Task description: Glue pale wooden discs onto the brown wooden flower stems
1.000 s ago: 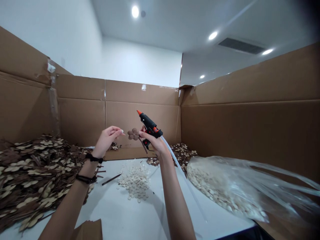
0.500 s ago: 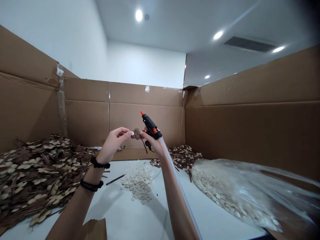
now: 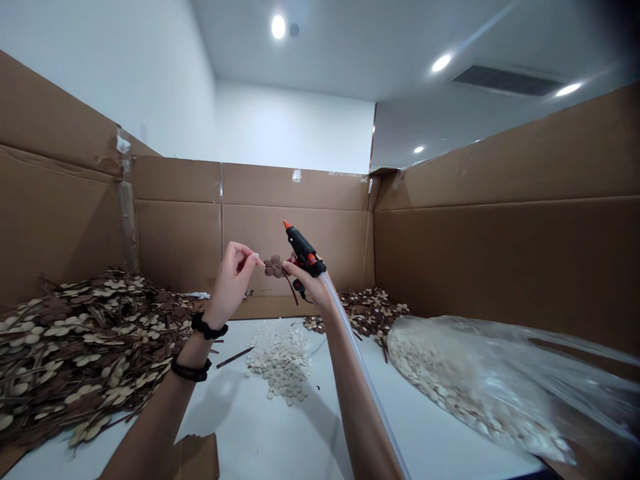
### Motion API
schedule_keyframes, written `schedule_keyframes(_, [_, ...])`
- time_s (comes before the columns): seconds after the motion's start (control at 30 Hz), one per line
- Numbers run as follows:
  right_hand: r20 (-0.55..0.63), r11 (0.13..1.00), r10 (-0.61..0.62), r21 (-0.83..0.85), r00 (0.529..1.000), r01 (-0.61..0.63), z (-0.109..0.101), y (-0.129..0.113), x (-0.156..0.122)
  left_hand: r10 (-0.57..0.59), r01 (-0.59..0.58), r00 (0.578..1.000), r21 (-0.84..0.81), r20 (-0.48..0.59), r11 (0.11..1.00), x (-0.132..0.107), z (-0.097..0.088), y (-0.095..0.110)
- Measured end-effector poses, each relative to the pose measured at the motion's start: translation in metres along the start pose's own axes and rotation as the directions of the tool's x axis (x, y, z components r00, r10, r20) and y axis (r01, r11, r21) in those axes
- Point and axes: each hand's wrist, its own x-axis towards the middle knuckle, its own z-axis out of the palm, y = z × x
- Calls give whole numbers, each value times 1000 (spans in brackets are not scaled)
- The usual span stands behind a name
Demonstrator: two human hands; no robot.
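Note:
Between my hands a brown flower-shaped piece [image 3: 274, 267] with round petals and a thin strip hanging from it is held up above the table. My right hand [image 3: 311, 280] pinches the flower's right side with thumb and finger. That same hand also carries a black and orange hot glue gun [image 3: 303, 251], its orange nozzle tilted up and left. My left hand [image 3: 235, 277] is just left of the flower, finger and thumb pinched together. A small pale spot shows at those fingertips; whether it is a nail or a disc I cannot tell.
A pile of white discs [image 3: 283, 363] lies on the white table [image 3: 260, 443]. Brown and cream flowers heap up at the left [image 3: 100, 340], with a smaller heap [image 3: 370, 310] behind right. A clear bag of discs [image 3: 465, 373] lies right. Cardboard walls [image 3: 300, 233] surround the table.
My left fingertips have drawn slightly up and left, off the flower's left petals. The flower and glue gun stay in my right hand, and the whole view has shifted a little.

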Motion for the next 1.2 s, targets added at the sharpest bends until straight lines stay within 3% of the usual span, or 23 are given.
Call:
schedule_keyframes(0.17, [-21, 1000, 9, -10, 1000, -10, 0, 1, 1, -48, 46, 999, 160, 6, 986, 1, -2, 0])
schedule_keyframes(0.57, [-18, 999, 34, -12, 999, -34, 0, -5, -1, -107, 123, 991, 219, -82, 968, -2, -2, 6])
schedule_keyframes(0.77, [-69, 998, 68, -1, 995, -69, -2, 4, 0, -78, 74, 997, 348, -1, 935, 3, -9, -9])
schedule_keyframes(0.83, [-98, 997, 83, 9, 992, -82, -4, 8, 1, -115, 60, 989, 457, 94, 887, 5, -16, -20])
schedule_keyframes(0.87, [-101, 995, 97, 18, 990, -96, -5, 9, 2, -172, 50, 967, 522, 187, 852, 5, -19, -25])
schedule_keyframes(0.9, [-112, 994, 109, 33, 988, -106, -6, 11, 3, -255, 29, 918, 590, 304, 807, 5, -22, -31])
schedule_keyframes(0.93, [-123, 993, 114, 51, 986, -109, -7, 12, 4, -361, -9, 831, 659, 423, 752, 5, -22, -36])
schedule_keyframes(0.97, [-137, 992, 112, 69, 984, -104, -8, 13, 4, -467, -62, 717, 715, 517, 696, 3, -21, -43])
schedule_keyframes(1.03, [-156, 993, 90, 93, 984, -77, -10, 15, 5, -621, -160, 505, 772, 599, 615, -2, -13, -57])
schedule_keyframes(1.07, [-157, 993, 78, 98, 985, -63, -11, 15, 5, -663, -188, 439, 784, 606, 592, -6, -6, -65])
schedule_keyframes(1.2, [-154, 994, 77, 83, 985, -65, -12, 13, 5, -750, -206, 314, 813, 582, 545, -29, 26, -103])
